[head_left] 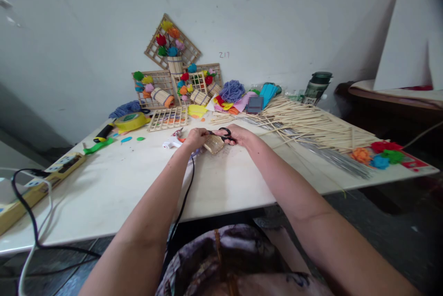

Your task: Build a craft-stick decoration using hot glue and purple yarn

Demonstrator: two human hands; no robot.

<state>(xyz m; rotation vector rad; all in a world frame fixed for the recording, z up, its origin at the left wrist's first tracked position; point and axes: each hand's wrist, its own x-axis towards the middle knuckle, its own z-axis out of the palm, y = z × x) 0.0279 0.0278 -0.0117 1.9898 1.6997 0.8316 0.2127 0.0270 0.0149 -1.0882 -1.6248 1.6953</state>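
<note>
Tips of scissors [227, 137] too small to tell near left fingers [202, 133]. Glue gun [170, 143] partly behind left forearm [152, 203], itself cut by bottom edge. Power strip [65, 166] cut by left edge. Pixelated patch [255, 105] hides something.

Looks like smooth black plastic on the handles of the scissors [227, 137]. Just beside the scissors, seems matt, ribbed wood or bamboo in the small slatted piece [214, 145]. Shines faintly, smooth and white, across the desk [235, 185] beneath. Right of the scissors, shows dry, matt wood in the loose sticks [308, 123] and metallic gloss along the grey bundle [332, 155]. Behind the scissors, appears soft and fibrous in the purple yarn [232, 91].
</note>
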